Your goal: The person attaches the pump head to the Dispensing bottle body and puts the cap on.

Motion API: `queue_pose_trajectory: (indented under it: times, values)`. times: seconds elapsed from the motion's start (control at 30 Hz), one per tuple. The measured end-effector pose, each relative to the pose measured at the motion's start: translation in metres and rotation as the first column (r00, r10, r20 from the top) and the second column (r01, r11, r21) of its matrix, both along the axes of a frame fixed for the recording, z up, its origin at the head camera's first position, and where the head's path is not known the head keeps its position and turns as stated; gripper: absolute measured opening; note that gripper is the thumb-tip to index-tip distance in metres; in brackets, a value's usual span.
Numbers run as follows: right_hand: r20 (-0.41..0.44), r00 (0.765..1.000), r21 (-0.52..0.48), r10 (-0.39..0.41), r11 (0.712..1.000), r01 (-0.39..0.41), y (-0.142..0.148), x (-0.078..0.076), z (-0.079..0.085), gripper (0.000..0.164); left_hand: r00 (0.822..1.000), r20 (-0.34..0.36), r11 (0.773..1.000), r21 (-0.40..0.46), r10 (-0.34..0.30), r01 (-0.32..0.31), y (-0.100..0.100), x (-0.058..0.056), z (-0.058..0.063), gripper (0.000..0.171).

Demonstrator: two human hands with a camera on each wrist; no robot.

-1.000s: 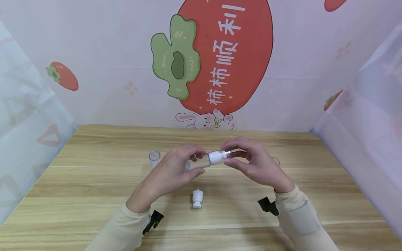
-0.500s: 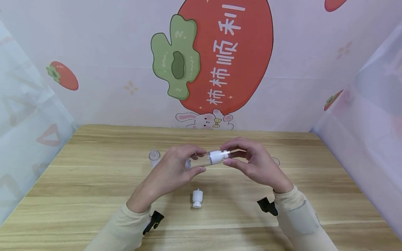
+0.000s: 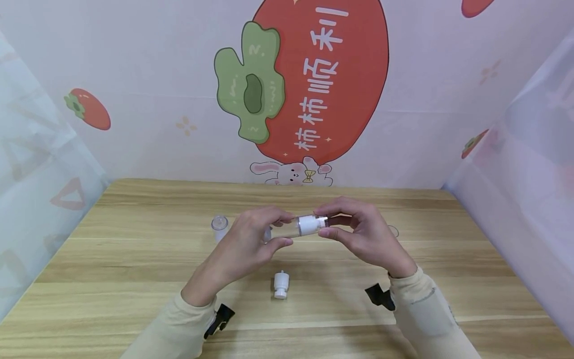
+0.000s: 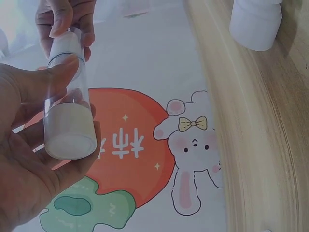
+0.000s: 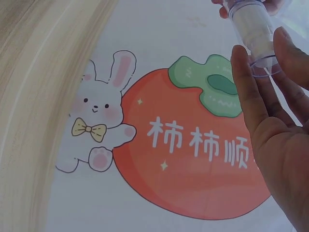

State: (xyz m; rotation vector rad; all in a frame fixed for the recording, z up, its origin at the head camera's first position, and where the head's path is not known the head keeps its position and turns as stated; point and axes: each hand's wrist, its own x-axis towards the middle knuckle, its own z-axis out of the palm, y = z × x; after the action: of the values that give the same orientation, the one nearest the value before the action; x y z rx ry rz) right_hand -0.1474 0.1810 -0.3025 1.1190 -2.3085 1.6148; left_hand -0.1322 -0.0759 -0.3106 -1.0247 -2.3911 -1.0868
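Note:
Above the table, a clear bottle point(image 3: 287, 230) with a white pump head point(image 3: 307, 225) lies tilted between the hands. My left hand point(image 3: 251, 237) grips the clear body, its fingers round it; the white base point(image 4: 72, 137) faces the left wrist camera. My right hand point(image 3: 358, 229) pinches the rim of a clear cap point(image 5: 265, 65) that sits round the pump end. Nearer me, a second white pump head point(image 3: 281, 284) rests on the wood. Just past the left hand stands another clear container point(image 3: 219, 223), partly hidden by that hand.
A clear round rim point(image 3: 394, 231) shows beyond my right hand, mostly hidden by it. The wooden table point(image 3: 134, 279) ends at a printed backdrop point(image 3: 179, 75), with cloth walls on both sides. A black strap end point(image 3: 380, 296) sticks out from the right wrist.
Both hands stay almost in place. The clear cap has come further over the pump head, whose narrow end now shows through it.

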Motion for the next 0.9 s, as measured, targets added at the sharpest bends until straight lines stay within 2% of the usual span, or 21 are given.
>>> queue_pose_trajectory:
  times: [0.3,0.57,0.9]
  values:
    - [0.010,1.000,-0.019,0.010,1.000,-0.010,-0.0018,0.0019,0.0023,0.036,0.999,-0.041,1.000,0.017,0.000,0.001,0.0000,-0.0001,-0.0014,0.037]
    - [-0.027,1.000,-0.018,0.006,1.000,-0.006,-0.0029,0.0014,0.0010,0.036,0.999,-0.045,1.000,0.021,-0.001,0.002,0.0000,0.0012,-0.0009,0.037]
    - [-0.011,1.000,-0.032,-0.027,0.999,0.027,-0.0058,0.0025,0.0008,0.037,0.999,-0.050,0.999,0.032,0.003,-0.002,-0.0002,0.0010,-0.0004,0.035]
